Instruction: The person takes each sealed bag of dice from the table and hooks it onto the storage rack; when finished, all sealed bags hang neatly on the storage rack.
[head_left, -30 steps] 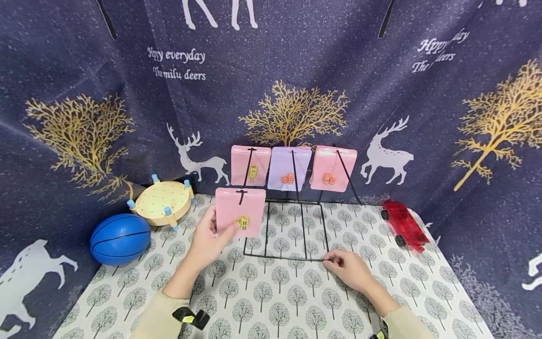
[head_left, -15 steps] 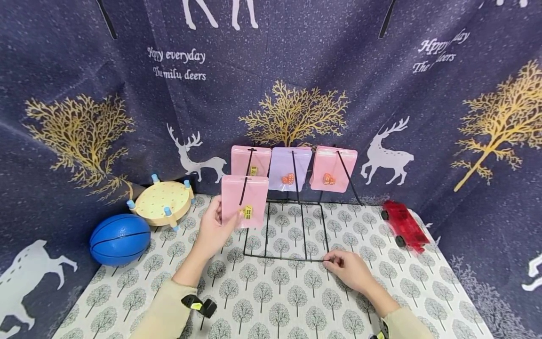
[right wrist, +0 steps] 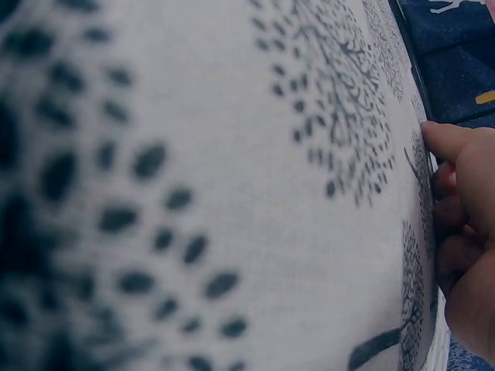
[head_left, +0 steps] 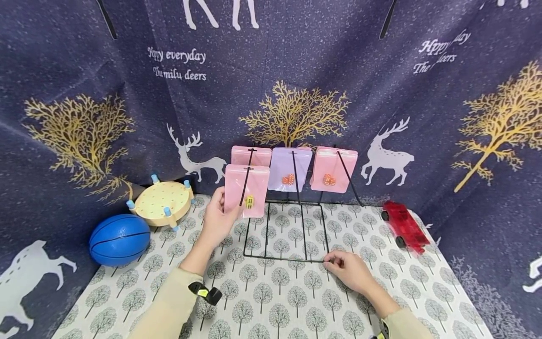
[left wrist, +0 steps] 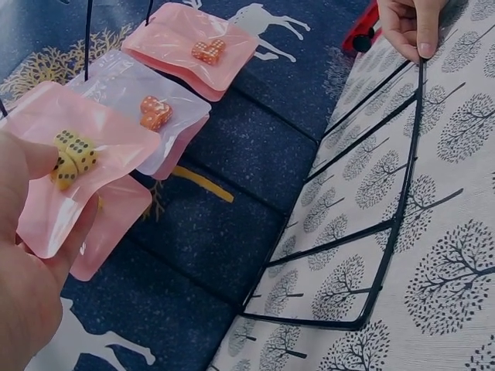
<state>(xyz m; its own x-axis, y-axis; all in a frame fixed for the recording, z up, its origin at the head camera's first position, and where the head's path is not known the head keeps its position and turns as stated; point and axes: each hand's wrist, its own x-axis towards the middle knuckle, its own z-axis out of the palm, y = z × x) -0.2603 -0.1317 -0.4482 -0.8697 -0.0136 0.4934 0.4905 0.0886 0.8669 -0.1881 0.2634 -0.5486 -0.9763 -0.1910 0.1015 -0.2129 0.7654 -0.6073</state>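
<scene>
My left hand [head_left: 220, 219] pinches a pink pouch [head_left: 243, 183] by its left lower side, thumb in front. Yellow dice [left wrist: 73, 158] show through its front. A black prong of the wire display rack [head_left: 306, 235] passes through the slot at the pouch's top. Behind it, partly covered, another pink pouch [head_left: 238, 155] hangs on the same prong. A purple pouch [head_left: 288, 165] and a pink pouch [head_left: 334, 169], both with orange dice, hang on the prongs to the right. My right hand [head_left: 349, 270] grips the front right corner of the rack's base with thumb and fingers.
A blue ball [head_left: 120, 239] and an upturned yellow round stool [head_left: 163, 202] with blue-tipped legs stand at the left. At the right lies a red toy car [head_left: 404, 226]. A dark deer-print cloth [head_left: 271, 61] hangs behind the tree-patterned table cover [head_left: 279, 301].
My left hand has moved up and away from me, sliding the pink pouch along the prong towards the one behind it. My right hand has stayed on the rack's corner.
</scene>
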